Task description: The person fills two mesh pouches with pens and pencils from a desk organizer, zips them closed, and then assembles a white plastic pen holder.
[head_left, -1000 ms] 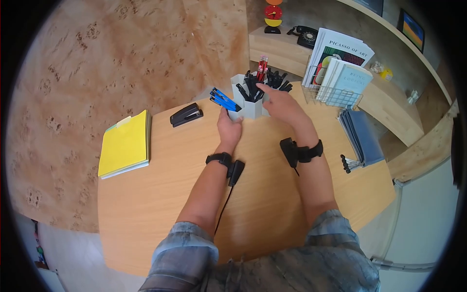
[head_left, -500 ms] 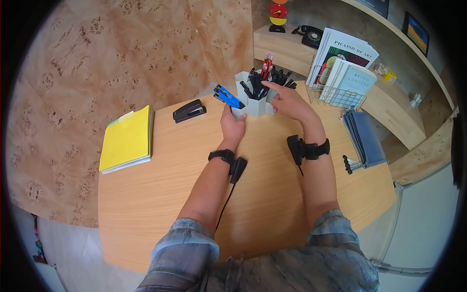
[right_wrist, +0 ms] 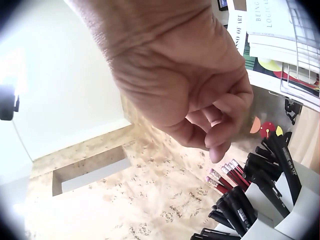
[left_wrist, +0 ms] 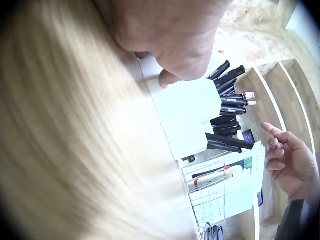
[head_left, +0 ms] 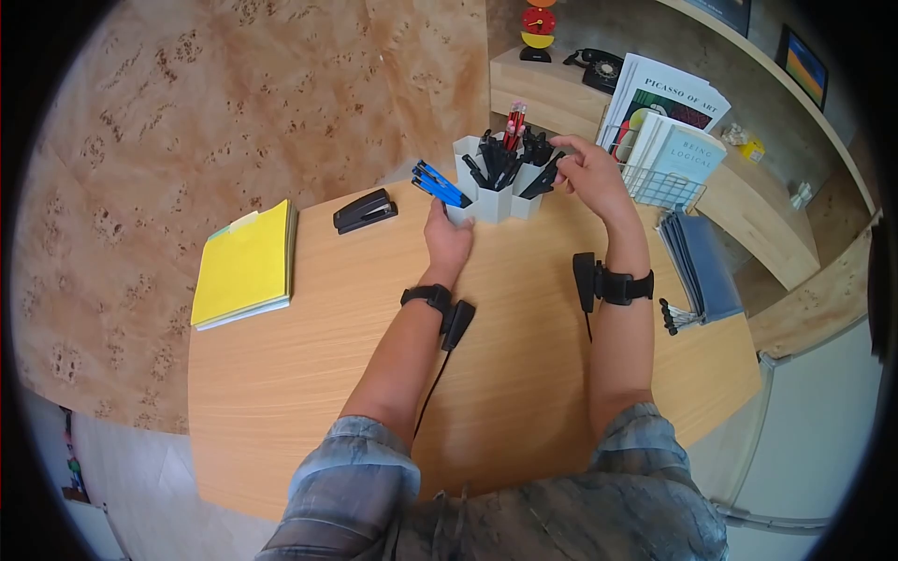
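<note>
A white pen holder made of joined angular cups stands at the desk's far edge. My left hand grips its left side low down, with the thumb on the front face in the left wrist view. Blue pens lean out of the left cup. Red pencils with pink ends rise at the back, and black pens fill the middle and right cups. Beside the right cup, my right hand hovers with index finger pointing, other fingers curled and nothing held; the right wrist view shows it above the pens.
A black stapler and a yellow folder lie left on the desk. To the right stand a wire rack of books and blue folders with black clips. Behind, a shelf holds a black telephone.
My right hand has moved right, from over the middle black pens to beside the right cup. My left hand keeps its grip on the pen holder.
</note>
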### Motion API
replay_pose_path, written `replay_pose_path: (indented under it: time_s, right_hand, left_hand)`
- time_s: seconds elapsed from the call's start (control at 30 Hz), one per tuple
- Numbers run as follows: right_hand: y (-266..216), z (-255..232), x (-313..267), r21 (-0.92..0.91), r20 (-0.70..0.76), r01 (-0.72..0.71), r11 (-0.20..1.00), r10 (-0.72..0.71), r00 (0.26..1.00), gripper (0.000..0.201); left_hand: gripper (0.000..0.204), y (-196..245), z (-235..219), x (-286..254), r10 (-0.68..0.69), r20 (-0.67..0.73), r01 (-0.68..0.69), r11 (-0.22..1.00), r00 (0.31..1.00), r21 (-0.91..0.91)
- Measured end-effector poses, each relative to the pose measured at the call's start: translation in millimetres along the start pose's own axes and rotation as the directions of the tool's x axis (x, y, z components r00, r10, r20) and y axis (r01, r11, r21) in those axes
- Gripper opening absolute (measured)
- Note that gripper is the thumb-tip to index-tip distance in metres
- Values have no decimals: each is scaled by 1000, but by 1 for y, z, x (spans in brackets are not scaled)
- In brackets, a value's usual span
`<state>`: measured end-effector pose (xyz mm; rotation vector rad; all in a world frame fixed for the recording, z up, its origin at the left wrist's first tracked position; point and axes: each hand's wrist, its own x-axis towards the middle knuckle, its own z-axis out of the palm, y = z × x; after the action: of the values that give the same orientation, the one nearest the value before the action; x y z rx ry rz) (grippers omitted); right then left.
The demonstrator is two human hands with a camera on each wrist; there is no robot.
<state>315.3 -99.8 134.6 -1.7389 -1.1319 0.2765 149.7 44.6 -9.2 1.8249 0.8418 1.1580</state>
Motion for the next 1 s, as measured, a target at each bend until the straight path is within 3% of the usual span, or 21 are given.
replay_pose_path:
  time_s: [0.13, 0.23, 0.43, 0.53, 0.63, 0.73, 0.83, 1.0]
  right_hand:
    - [-3, 0, -2, 6, 27, -7, 1000, 7, 1000, 29]
    - [-3, 3, -3, -24, 48, 14, 1000, -13, 999, 27]
    - [-6, 4, -3, -74, 57, 10, 997, -6, 998, 26]
    - [-11, 4, -6, -89, 43, 26, 996, -22, 999, 25]
    - [-15, 4, -7, -82, 54, 40, 996, -36, 998, 25]
    - [-14, 4, -7, -83, 40, 58, 995, -54, 998, 24]
    - [-11, -1, -7, -33, 2, -34, 999, 34, 999, 24]
    - [1, -9, -4, -180, -94, -104, 978, 88, 992, 21]
  left_hand:
    - [53, -9, 5, 4, 72, -88, -69, 997, 993, 35]
    - [65, -4, 1, 3, 75, -57, -70, 994, 996, 85]
    - [61, -3, 3, 2, 187, -83, -176, 977, 979, 125]
    - [53, -8, 4, 3, 63, -167, -78, 993, 984, -84]
    - [42, -6, 0, 1, -21, -208, 8, 998, 978, -64]
    - [34, -4, -1, 0, -39, -161, 28, 997, 986, -74]
    - [31, -10, 0, 3, -27, -181, 16, 998, 983, -62]
    - [33, -15, 2, 3, 7, -179, -22, 996, 984, -82]
